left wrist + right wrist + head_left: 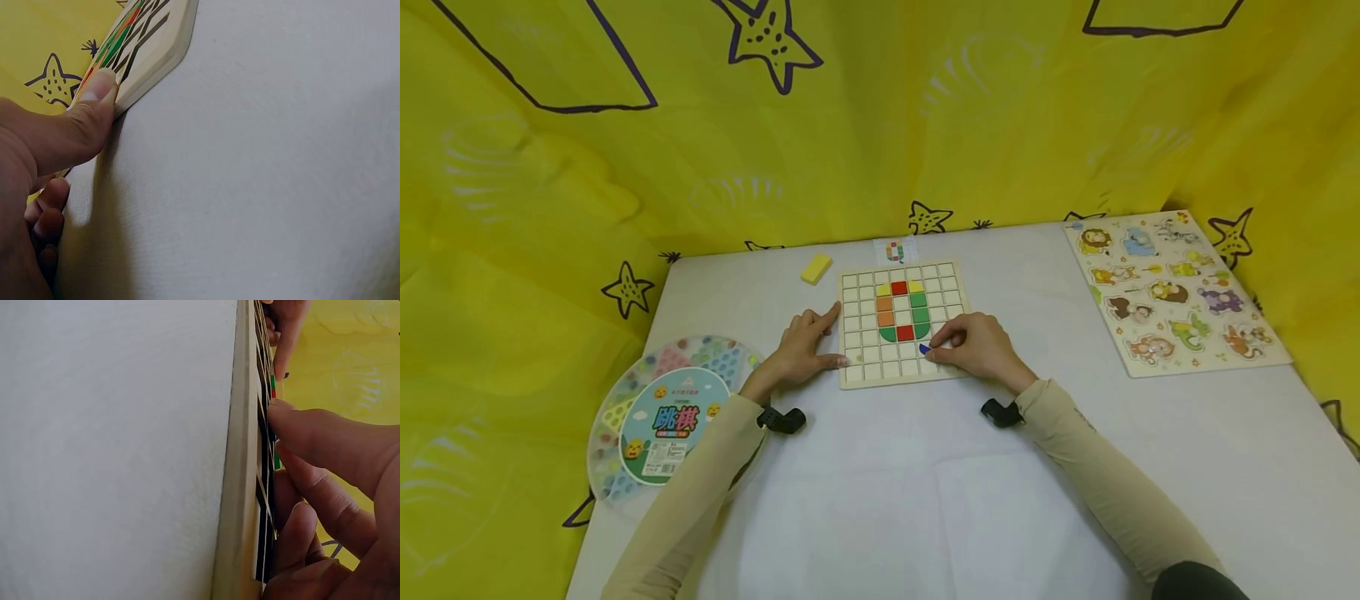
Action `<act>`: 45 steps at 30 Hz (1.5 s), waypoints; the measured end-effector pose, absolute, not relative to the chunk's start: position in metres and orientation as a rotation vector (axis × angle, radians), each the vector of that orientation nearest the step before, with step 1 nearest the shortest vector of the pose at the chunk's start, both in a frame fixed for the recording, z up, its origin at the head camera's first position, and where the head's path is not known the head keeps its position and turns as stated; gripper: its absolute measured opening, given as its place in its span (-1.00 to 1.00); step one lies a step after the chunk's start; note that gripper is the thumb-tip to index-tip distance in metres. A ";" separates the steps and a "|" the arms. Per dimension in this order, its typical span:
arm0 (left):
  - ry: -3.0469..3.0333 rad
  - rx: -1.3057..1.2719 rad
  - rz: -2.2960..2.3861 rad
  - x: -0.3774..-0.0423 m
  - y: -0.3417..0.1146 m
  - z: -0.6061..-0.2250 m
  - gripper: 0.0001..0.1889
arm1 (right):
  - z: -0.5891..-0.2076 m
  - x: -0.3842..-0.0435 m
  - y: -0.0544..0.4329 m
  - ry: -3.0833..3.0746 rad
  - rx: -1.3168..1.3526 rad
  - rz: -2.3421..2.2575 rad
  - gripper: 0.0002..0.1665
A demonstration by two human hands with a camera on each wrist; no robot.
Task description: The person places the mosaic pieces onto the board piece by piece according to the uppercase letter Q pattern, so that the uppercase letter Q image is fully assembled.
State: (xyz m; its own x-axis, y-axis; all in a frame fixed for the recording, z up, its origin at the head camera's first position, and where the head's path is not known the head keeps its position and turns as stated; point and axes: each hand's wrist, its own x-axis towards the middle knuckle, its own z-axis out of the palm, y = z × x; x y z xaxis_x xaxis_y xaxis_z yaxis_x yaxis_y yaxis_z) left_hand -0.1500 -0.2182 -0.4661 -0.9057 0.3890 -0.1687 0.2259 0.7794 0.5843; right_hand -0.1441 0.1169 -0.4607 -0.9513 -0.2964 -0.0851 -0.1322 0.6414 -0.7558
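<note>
A wooden grid board (868,375) lies on the table, bearing yellow, red, orange and green pieces in a ring shape. My left hand (799,350) rests at its left edge, with index finger and thumb spread apart and touching it. In the left wrist view the thumb (90,119) presses the board's rim (159,69). Over the lower right squares, my right hand (977,346) pinches a small blue piece (924,349) between thumb and fingers, just beside the ring's lower right green piece (922,332). The right wrist view mostly hides the blue piece behind the thumb (312,428).
A small pattern card (895,250) lies behind the board, and a yellow block (816,269) at its back left. The round Chinese checkers set (673,425) is partly under the left forearm. An animal puzzle board (1176,292) lies at right. A yellow curtain (880,125) hangs behind.
</note>
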 end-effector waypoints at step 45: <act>3.186 0.350 0.334 -0.126 -0.275 -0.427 -0.04 | -0.407 -0.180 0.300 3.279 -0.177 -0.518 0.04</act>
